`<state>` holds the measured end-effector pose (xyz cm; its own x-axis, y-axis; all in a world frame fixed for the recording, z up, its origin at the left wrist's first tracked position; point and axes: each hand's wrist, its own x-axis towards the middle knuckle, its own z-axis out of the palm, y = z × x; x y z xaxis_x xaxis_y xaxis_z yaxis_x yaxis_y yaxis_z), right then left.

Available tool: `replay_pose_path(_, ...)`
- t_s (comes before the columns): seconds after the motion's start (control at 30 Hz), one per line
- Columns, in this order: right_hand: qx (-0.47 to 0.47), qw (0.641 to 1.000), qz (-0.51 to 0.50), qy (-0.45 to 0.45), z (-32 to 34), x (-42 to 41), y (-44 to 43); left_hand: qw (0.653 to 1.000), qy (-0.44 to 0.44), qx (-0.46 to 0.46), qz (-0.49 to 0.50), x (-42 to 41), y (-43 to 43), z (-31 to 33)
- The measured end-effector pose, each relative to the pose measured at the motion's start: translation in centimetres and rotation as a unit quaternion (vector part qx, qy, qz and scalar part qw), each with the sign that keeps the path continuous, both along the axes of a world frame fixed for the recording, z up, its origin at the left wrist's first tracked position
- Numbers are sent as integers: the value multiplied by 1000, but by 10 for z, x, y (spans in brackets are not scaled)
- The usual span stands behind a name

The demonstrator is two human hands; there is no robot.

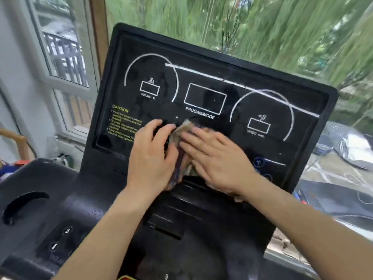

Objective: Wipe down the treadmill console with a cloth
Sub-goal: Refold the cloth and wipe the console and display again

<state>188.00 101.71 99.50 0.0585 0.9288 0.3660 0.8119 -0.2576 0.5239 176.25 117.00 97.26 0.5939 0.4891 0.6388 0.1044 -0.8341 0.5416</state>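
Head view: mid-wipe, console (201,77) centre.
Right hand (214,158): fingers flat, pressing cloth (182,131).
Left hand (151,156): curled; grip unclear.
Next: we sweep toward 2 o'clock.

Cloth (182,146) on console (212,93), between left hand (152,152), right hand (218,160)

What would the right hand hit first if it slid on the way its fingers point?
Probably the bunched cloth at its fingers, then the left hand just beyond. The right hand presses flat on it, pointing up-left across the treadmill console.
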Motion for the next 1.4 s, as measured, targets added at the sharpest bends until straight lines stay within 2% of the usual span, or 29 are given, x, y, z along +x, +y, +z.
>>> replay_pose_path(0.1, 124, 985, -116, -39, 72, 34, 38, 999, 25, -26, 4, 3, 30, 6)
replay_pose_path(0.2, 185, 968, -169, -23, 77, 24, 86, 999, 38, -22, 2, 1, 50, 5)
replay_pose_path(0.27, 143, 979, -144, -4, 35, -5, 110, 998, 12, -56, -3, -5, 59, 8)
replay_pose_path(0.37, -31, 998, -63, 7, -35, -58, 115, 992, -32, -124, 8, -20, 73, 11)
replay_pose_path(0.43, -63, 998, -16, 20, -39, -53, 110, 995, 1, -96, 4, -28, 84, 10)
replay_pose_path(0.5, -39, 999, -1, 6, -16, -31, 115, 997, 39, -60, -4, -28, 95, 9)
replay_pose_path(0.6, 76, 994, -72, -29, 51, 4, 141, 996, 48, -61, -39, -26, 101, 19)
replay_pose_path(0.67, 110, 987, -111, -41, 86, 14, 167, 995, 39, -62, -64, -24, 106, 28)
replay_pose_path(0.9, 144, 967, -209, 9, 129, 1, 279, 994, 19, -61, -88, -9, 145, 57)
replay_pose_path(1.03, 105, 969, -223, 25, 162, 4, 305, 994, 3, -55, -92, -6, 154, 68)
replay_pose_path(1.1, 95, 964, -237, 73, 173, 9, 307, 995, -8, -34, -94, -1, 152, 76)
replay_pose_path(1.2, 119, 964, -219, 91, 171, 18, 295, 996, -37, 3, -78, 12, 145, 88)
replay_pose_path(1.3, 137, 961, -226, 86, 171, 29, 259, 995, -65, 23, -74, 28, 128, 98)
replay_pose_path(1.4, 116, 964, -231, 67, 174, 39, 206, 993, -74, 31, -84, 45, 95, 109)
